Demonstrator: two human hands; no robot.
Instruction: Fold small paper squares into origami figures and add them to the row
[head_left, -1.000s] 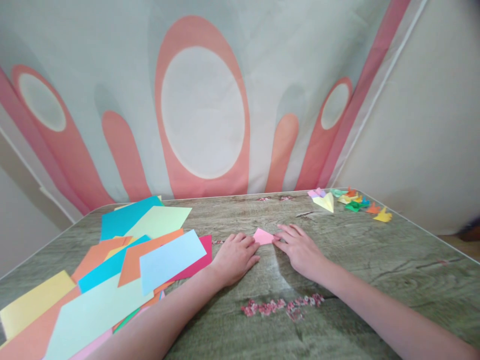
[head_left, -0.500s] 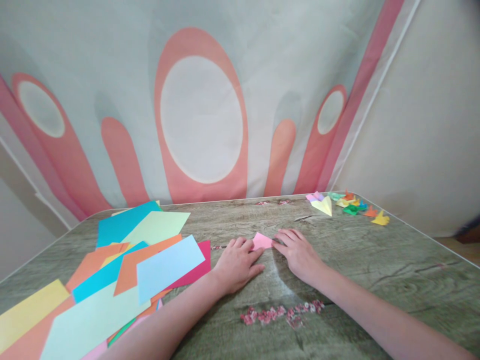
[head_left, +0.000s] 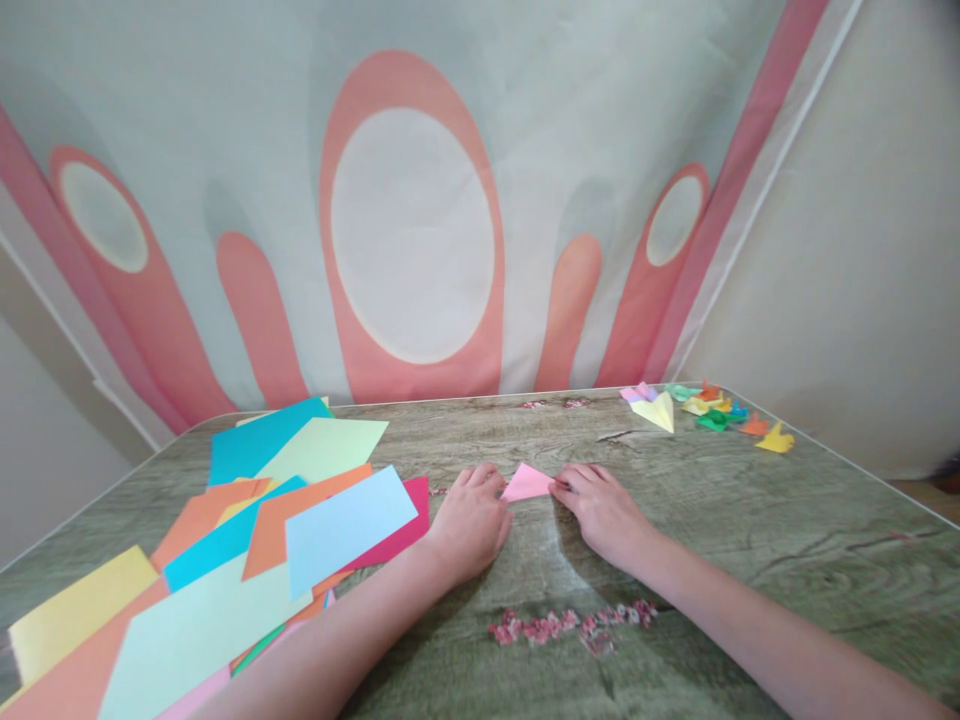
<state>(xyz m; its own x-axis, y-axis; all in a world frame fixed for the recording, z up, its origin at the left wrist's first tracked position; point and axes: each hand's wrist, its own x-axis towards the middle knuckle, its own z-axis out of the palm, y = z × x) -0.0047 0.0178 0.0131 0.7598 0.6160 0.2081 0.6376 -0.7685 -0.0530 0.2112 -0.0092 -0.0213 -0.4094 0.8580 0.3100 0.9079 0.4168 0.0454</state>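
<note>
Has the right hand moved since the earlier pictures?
No, not noticeably: the right hand sits about where it was against the flower print on the table; the whole view has shifted slightly.

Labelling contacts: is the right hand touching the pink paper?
Touching: in the head view, the right hand meets the pink paper at the paper's right corner, no gap showing.

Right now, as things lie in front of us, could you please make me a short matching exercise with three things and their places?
1. Pink paper
2. Light blue sheet
3. Small folded figures

A. Near the far right corner of the table
B. Between the left hand and the right hand
C. Partly covering the red sheet

Pairs: 1-B, 2-C, 3-A
</note>
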